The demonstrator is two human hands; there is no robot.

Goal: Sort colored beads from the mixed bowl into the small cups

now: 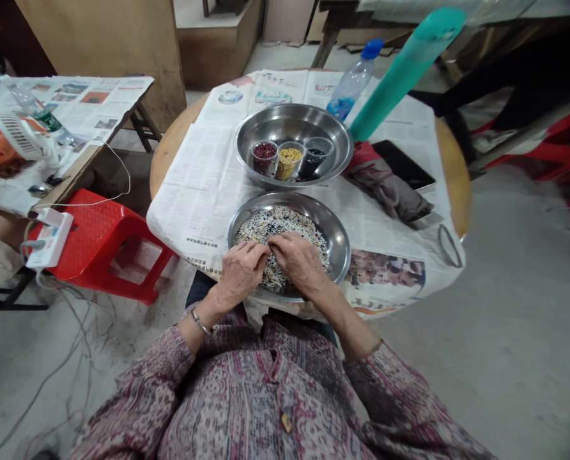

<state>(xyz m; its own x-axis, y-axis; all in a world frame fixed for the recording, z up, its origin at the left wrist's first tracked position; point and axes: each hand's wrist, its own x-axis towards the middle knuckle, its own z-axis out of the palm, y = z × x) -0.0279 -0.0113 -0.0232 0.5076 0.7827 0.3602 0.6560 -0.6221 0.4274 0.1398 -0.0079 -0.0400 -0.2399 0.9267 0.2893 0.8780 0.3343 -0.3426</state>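
Both of my hands are over the near steel basin [343,252], which holds mixed white, black and yellow grains [282,220]. My left hand [241,269] has its fingers curled together at the left of the grains. Against its fingertips, my right hand [301,262] is closed in a pinch; whatever lies in either hand is hidden by the fingers. Behind stands a deeper steel basin [292,115] with three clear cups: one of dark red beans [264,152], one of yellow grains [289,156] and one of black beans [315,155].
Newspaper [189,211] covers the round table. A blue-capped bottle [354,83], a tall green cylinder [404,76], a crumpled grey cloth [388,185] and a dark flat tablet-like object [402,166] surround the far basin. At left are a red stool [107,236] and a power strip [50,239].
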